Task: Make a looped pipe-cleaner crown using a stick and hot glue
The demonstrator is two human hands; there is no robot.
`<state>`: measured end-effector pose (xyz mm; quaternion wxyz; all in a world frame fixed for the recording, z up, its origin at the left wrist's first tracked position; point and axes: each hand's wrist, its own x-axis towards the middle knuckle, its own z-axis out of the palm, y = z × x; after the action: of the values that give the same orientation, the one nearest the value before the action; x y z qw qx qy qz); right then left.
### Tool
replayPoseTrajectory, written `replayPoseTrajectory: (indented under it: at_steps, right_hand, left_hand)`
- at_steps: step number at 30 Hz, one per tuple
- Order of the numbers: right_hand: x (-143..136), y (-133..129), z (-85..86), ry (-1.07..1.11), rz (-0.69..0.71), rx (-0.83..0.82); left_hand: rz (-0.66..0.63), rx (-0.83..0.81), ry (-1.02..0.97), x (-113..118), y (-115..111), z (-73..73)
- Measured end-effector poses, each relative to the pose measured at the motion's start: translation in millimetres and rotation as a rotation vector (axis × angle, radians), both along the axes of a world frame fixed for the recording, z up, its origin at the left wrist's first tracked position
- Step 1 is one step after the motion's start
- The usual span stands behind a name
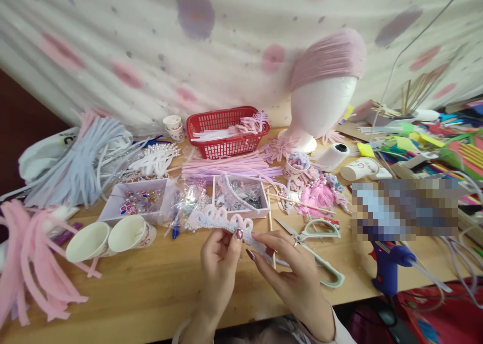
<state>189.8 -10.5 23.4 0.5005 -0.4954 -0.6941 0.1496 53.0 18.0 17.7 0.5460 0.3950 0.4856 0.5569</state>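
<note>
My left hand is closed around a looped pipe-cleaner band, pale blue along its base with pink loops on top, shaped like a tiara. The thumb presses on its middle. My right hand pinches the band's right end between thumb and fingers. Just right of my hands lie scissors with pale green handles, blades apart. Behind the band stands a white box of beads and small pieces, with a curved pipe-cleaner strip across it. A thin stick lies behind my right hand.
Paper cups and a purple tray of gems stand left, near pink and blue pipe cleaners. A red basket and foam head stand behind. A blue glue gun is at right, its cord trailing nearby.
</note>
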Motion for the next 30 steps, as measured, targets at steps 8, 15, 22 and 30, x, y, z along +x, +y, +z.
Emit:
replayPoseTrajectory:
  at_steps: [8,15,22,30]
  right_hand:
    - [0.8,4.8,1.1,0.002,-0.004,-0.023]
    - [0.4,3.5,1.3,0.01,-0.03,-0.032]
    - [0.9,3.7,-0.4,0.04,-0.001,-0.027]
    - [4.3,2.1,-0.7,0.136,-0.015,-0.034]
  left_hand:
    - [-0.008,-0.002,0.011,1.7,2.0,5.5]
    - [-0.012,-0.02,0.012,2.1,2.6,0.1]
    - [-0.033,-0.06,-0.003,0.1,4.0,-8.2]
    - [-0.001,-0.073,-0.053,-1.8,4.6,-11.9]
